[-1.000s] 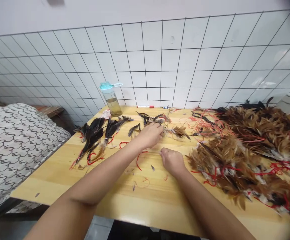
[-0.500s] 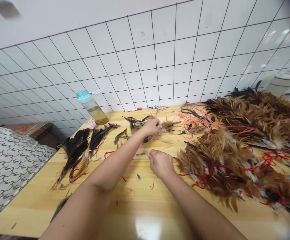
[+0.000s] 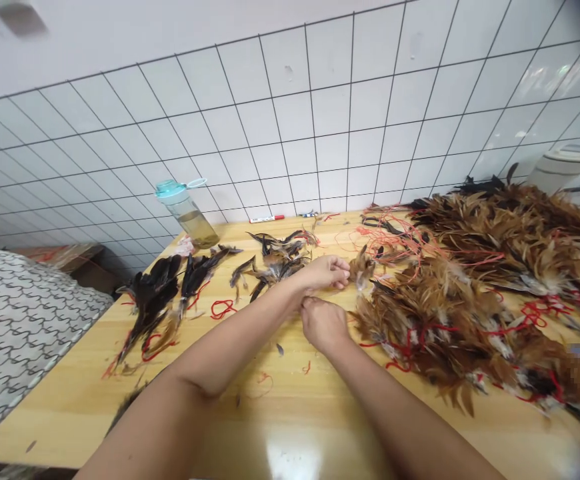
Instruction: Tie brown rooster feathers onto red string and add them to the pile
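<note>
Left hand (image 3: 323, 273) curled, fingertips touching brown feather tuft (image 3: 363, 268), grip unclear | right hand (image 3: 323, 325) closed just below | hands now drawn together

Saw my left hand (image 3: 323, 273) just beside brown feather tuft (image 3: 361, 268), right hand (image 3: 323, 325) just below it; feather heap (image 3: 445, 313), red string (image 3: 223, 309) lay on wooden bench (image 3: 70, 407).

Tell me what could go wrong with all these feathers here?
The water bottle stands near the dark feathers, so a bump might tip it and wet them. The loose red thread could perhaps snag on the left hand or the right hand. The brown feather heap lies right beside the hands, so one careless sweep might mess it up or tangle it.
</note>
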A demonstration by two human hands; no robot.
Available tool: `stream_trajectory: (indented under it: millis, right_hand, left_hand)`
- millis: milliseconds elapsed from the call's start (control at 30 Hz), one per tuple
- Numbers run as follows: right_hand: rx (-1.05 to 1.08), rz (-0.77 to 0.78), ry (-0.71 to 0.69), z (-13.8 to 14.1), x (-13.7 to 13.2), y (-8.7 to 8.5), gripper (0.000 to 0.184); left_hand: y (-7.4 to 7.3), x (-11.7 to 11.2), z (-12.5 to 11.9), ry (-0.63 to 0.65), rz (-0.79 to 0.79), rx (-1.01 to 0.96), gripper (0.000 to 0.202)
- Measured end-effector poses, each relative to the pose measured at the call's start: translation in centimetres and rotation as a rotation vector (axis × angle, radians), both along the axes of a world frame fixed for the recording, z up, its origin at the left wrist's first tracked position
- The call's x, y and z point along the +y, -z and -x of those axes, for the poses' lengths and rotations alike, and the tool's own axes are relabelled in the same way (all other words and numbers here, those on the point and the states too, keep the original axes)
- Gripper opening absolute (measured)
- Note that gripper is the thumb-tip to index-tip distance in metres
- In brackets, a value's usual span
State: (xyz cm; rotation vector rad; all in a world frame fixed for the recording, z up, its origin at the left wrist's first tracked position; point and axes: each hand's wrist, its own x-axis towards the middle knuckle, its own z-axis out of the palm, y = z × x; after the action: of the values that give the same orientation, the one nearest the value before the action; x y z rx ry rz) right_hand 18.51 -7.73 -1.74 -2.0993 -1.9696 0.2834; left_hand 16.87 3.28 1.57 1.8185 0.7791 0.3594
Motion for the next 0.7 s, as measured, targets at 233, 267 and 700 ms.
stream_trajectory:
  millis: [233,267,700]
  right_hand:
    - [-0.045,-0.012,-0.013,0.1,-0.2,-0.4,0.028]
    - [-0.051,-0.012,-0.014,0.1,-0.2,-0.4,0.028]
    - [-0.053,-0.035,-0.024,0.1,0.1,0.0,0.026]
  left_hand:
    - [-1.3,5.4,5.2,-0.058,-0.811,0.293,0.024]
    - [-1.2,5.7,5.8,0.011,-0.867,0.323,0.026]
    - [-2.3,13.7,3.4,-0.036,-0.908,0.598,0.038]
